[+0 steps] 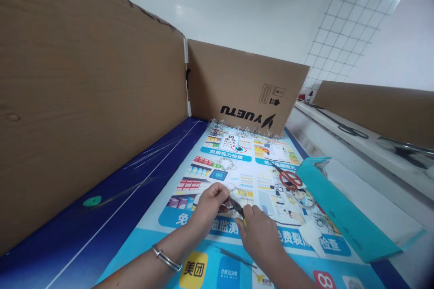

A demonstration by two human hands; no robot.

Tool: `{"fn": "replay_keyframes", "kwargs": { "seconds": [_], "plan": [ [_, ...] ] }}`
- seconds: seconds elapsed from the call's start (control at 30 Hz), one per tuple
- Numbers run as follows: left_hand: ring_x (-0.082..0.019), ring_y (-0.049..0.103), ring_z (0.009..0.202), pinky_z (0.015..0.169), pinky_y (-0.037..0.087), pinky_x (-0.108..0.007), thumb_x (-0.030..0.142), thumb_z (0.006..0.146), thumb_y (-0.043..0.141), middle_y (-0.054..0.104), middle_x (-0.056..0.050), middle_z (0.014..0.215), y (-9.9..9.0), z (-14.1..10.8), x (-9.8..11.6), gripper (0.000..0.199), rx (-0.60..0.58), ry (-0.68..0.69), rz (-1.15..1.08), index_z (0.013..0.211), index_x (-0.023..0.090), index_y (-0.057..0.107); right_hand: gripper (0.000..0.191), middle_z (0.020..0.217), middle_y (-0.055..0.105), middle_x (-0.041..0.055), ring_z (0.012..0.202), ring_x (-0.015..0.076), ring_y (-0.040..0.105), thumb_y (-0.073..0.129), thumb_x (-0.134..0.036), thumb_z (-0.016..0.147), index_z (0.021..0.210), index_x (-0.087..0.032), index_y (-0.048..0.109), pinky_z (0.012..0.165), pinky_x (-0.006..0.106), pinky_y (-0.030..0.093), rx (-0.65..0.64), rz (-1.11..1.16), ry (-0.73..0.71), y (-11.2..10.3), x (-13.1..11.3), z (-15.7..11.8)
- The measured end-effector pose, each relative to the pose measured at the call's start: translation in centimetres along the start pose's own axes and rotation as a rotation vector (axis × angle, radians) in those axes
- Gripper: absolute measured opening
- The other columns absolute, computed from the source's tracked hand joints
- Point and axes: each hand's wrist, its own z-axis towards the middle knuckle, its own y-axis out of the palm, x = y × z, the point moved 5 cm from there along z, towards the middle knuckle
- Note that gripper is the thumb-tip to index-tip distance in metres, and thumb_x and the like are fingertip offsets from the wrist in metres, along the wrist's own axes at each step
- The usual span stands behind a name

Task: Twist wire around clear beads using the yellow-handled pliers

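My left hand (212, 201), with a silver bangle on its wrist, pinches a thin wire piece (241, 188) bent into a loop. My right hand (260, 231) is closed around a pair of pliers (237, 207) with dark jaws and a bit of yellow handle showing. The plier jaws meet the wire close to my left fingertips; whether they grip it I cannot tell. Beyond my hands lies a wire ring (226, 163) on the printed sheet. Several loose straight wires (233, 257) lie below my right hand.
Orange-handled scissors (290, 180), a clear roll (303, 198) and tangled wire (323, 221) lie to the right, beside a teal box (349, 216). Wire pieces (246, 131) line the back cardboard panel (237, 81). Another cardboard panel (91, 90) and a green item (92, 201) are at left.
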Motion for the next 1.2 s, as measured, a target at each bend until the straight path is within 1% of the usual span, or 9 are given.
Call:
{"fn": "replay_keyframes", "kwargs": {
  "seconds": [0.13, 0.33, 0.63, 0.73, 0.87, 0.93, 1.07, 1.2],
  "plan": [
    [-0.012, 0.054, 0.054, 0.054, 0.043, -0.022, 0.037, 0.074, 0.057, 0.057, 0.002, 0.059, 0.2, -0.2, 0.1, 0.022, 0.006, -0.008, -0.042, 0.069, 0.018, 0.049, 0.016, 0.083, 0.056, 0.0043, 0.072, 0.0211, 0.057, 0.042, -0.037, 0.088, 0.089, -0.021, 0.048, 0.054, 0.027, 0.033, 0.007, 0.02, 0.004, 0.1, -0.1, 0.0],
    [-0.011, 0.051, 0.049, 0.053, 0.043, -0.023, 0.039, 0.073, 0.058, 0.055, 0.003, 0.056, 0.3, -0.3, 0.0, 0.024, 0.009, -0.034, -0.117, 0.068, 0.018, 0.049, 0.017, 0.083, 0.057, 0.0042, 0.072, 0.0216, 0.057, 0.041, -0.036, 0.089, 0.09, -0.021, 0.048, 0.054, 0.028, 0.033, 0.016, 0.023, 0.017, 0.4, -0.2, 0.1],
    [-0.01, 0.052, 0.05, 0.055, 0.045, -0.025, 0.039, 0.073, 0.058, 0.054, 0.003, 0.056, 0.0, -0.1, -0.3, 0.024, 0.019, -0.04, -0.159, 0.067, 0.017, 0.049, 0.02, 0.081, 0.059, 0.0034, 0.071, 0.0201, 0.058, 0.037, -0.038, 0.09, 0.091, -0.021, 0.048, 0.054, 0.027, 0.031, -0.026, 0.116, 0.009, 0.4, -0.4, 0.0],
    [-0.011, 0.053, 0.051, 0.057, 0.046, -0.025, 0.04, 0.073, 0.058, 0.055, 0.003, 0.059, -0.1, 0.0, -0.5, 0.025, -0.002, -0.049, -0.15, 0.068, 0.018, 0.049, 0.022, 0.082, 0.06, 0.0039, 0.071, 0.02, 0.058, 0.036, -0.038, 0.09, 0.091, -0.02, 0.048, 0.054, 0.027, 0.031, -0.04, 0.131, 0.009, 0.5, -0.4, 0.0],
    [-0.011, 0.054, 0.054, 0.056, 0.046, -0.025, 0.04, 0.073, 0.06, 0.057, 0.002, 0.061, -0.3, 0.4, -0.5, 0.025, -0.08, -0.066, -0.1, 0.069, 0.017, 0.051, 0.021, 0.082, 0.059, 0.0039, 0.072, 0.0196, 0.058, 0.037, -0.038, 0.09, 0.091, -0.02, 0.049, 0.054, 0.026, 0.03, -0.051, 0.138, 0.016, 0.5, 0.0, 0.0],
    [-0.011, 0.054, 0.055, 0.057, 0.045, -0.023, 0.038, 0.073, 0.061, 0.058, 0.001, 0.062, -0.6, 0.6, -0.2, 0.024, -0.102, -0.052, -0.061, 0.07, 0.017, 0.052, 0.02, 0.083, 0.059, 0.0037, 0.072, 0.0198, 0.057, 0.039, -0.037, 0.089, 0.09, -0.021, 0.049, 0.054, 0.026, 0.03, -0.056, 0.144, -0.002, 0.2, 0.3, -0.1],
    [-0.01, 0.052, 0.055, 0.055, 0.041, -0.021, 0.034, 0.075, 0.06, 0.059, 0.001, 0.061, -1.5, 1.2, 0.7, 0.02, -0.101, 0.006, 0.014, 0.07, 0.016, 0.054, 0.019, 0.085, 0.057, 0.0028, 0.074, 0.0193, 0.055, 0.04, -0.039, 0.088, 0.087, -0.022, 0.048, 0.054, 0.025, 0.031, -0.079, 0.214, -0.095, -1.1, 1.1, -0.1],
    [-0.01, 0.05, 0.052, 0.051, 0.038, -0.02, 0.032, 0.076, 0.06, 0.057, 0.001, 0.057, -1.9, 1.5, 1.0, 0.018, -0.121, 0.027, 0.075, 0.071, 0.016, 0.055, 0.022, 0.088, 0.055, 0.0038, 0.077, 0.0179, 0.052, 0.035, -0.04, 0.09, 0.093, -0.021, 0.047, 0.059, 0.024, 0.034, -0.046, 0.338, -0.091, -2.3, 3.1, 0.5]
  ]
}}
